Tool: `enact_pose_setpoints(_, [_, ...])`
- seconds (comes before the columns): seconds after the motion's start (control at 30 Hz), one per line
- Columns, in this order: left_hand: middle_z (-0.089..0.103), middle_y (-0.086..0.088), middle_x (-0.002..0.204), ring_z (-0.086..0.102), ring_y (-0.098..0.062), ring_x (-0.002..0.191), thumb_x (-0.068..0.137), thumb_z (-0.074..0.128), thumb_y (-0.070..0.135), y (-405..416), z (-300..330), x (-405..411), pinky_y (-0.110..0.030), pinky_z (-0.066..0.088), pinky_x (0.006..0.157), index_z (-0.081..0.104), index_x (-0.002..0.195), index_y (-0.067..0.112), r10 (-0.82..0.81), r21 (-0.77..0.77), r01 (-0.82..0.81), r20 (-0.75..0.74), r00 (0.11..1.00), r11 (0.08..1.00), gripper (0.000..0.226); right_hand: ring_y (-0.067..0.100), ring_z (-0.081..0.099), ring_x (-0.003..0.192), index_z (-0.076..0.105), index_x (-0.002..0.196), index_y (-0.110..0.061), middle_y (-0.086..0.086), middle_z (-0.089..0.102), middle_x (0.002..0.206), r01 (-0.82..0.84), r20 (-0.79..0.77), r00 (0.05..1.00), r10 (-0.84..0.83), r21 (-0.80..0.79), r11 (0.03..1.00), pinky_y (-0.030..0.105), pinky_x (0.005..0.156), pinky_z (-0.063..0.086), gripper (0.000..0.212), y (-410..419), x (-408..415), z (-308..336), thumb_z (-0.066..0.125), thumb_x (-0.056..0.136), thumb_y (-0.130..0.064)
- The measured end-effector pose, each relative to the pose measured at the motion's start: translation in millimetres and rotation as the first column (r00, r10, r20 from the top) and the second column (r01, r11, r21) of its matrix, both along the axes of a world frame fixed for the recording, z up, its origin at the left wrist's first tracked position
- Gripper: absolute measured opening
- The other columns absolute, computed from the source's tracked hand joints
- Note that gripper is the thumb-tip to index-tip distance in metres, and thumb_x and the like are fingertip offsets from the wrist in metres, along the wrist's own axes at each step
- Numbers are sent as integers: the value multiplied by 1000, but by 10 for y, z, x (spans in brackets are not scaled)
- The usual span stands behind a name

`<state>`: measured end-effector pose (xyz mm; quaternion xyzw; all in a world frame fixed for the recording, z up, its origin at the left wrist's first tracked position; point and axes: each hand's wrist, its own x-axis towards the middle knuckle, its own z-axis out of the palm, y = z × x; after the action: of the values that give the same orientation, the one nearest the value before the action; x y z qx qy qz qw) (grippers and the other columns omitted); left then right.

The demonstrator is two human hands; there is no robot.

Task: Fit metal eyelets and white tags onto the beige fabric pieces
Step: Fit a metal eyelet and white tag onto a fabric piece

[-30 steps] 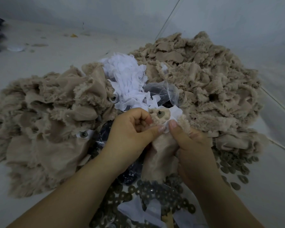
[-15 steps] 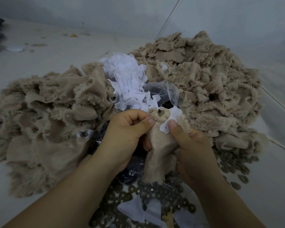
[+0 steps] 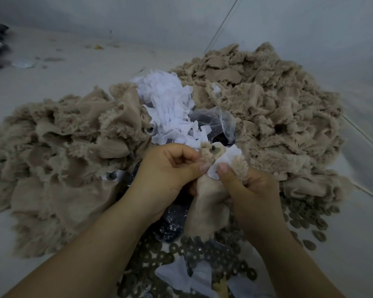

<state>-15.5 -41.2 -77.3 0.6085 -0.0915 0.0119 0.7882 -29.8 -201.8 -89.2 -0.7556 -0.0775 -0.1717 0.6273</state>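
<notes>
Pale floor (image 3: 52,87) under heaped fabric; at frame centre, left hand (image 3: 168,168) and right hand (image 3: 250,190) pinch a beige fabric piece (image 3: 209,196), right thumb pressing its white tag (image 3: 224,162).

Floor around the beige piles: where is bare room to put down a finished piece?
Bare floor lies beyond the left beige pile, up to the wall. A strip runs right of the right beige pile and the washers. The near left corner is bare too. Crowded: the middle, where both hands work among white tags, bag and washers.
</notes>
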Motion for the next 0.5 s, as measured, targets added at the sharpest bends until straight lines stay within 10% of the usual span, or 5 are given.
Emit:
enact_pose_setpoints(0.27, [63,-26,68,54,-27,56,68,77,15,-7,-25,8,-28,47,49,71,71,0,7,-20,-8,-43,999,1000,16,15,64,62,72,69,-20,2,69,70,39,127,992,-20,-148,988,34,55,54,25,23,6,-47,72,85,-39])
enact_pose_setpoints(0.5, [60,-20,59,50,-24,50,77,77,4,-26,-41,6,-26,44,48,71,65,7,60,9,-59,-81,995,998,14,19,67,65,75,74,-2,7,70,69,61,222,975,8,-304,951,39,55,53,45,25,26,-67,60,86,-43])
